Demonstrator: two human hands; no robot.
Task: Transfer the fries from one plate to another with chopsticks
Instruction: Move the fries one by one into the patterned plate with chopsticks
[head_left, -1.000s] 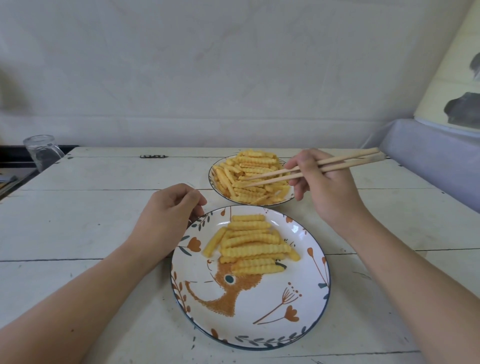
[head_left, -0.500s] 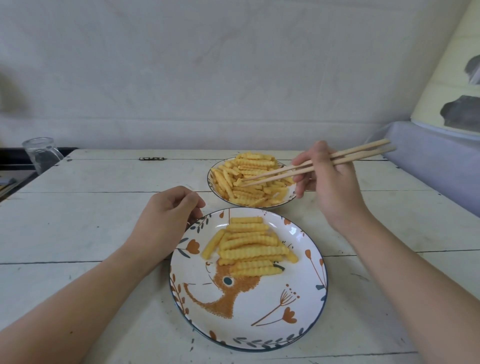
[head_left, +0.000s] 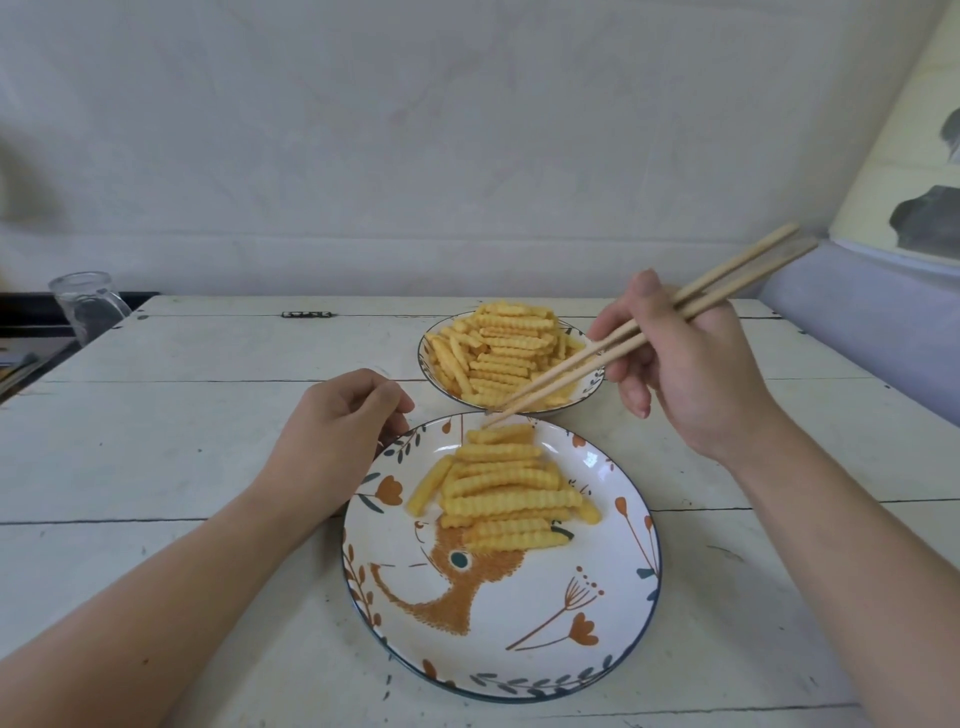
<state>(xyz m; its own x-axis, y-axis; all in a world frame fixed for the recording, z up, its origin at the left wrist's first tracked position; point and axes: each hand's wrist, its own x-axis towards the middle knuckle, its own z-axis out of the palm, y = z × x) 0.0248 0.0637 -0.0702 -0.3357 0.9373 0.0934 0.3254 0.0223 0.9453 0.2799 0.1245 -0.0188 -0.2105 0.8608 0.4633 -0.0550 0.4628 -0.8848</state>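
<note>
At the far left edge of the whitewashed plank table (head_left: 182, 441) stands an upturned clear glass (head_left: 85, 304), well away from the work. The person's left hand (head_left: 337, 441) rests beside the upper-left rim of the near patterned plate (head_left: 613, 597), fingers loosely curled and holding nothing that shows – it appears to be steadying the plate. On that plate a stack of crinkle-cut fries (head_left: 506, 491) lies with long axes running left to right. At its far end the chopsticks (head_left: 623, 338) meet the topmost fry (head_left: 501, 432), tips closed together at its left end; whether they are pinching it or only touching cannot be told. Behind, just touching the near plate's rim, the smaller source plate (head_left: 592, 382) carries the larger heap of fries (head_left: 498, 353). The right hand (head_left: 685, 374) grips the chopsticks, which slope down-left from it – so the remaining fries lie just beyond the tips, up and slightly right, nearer this hand than the other
</note>
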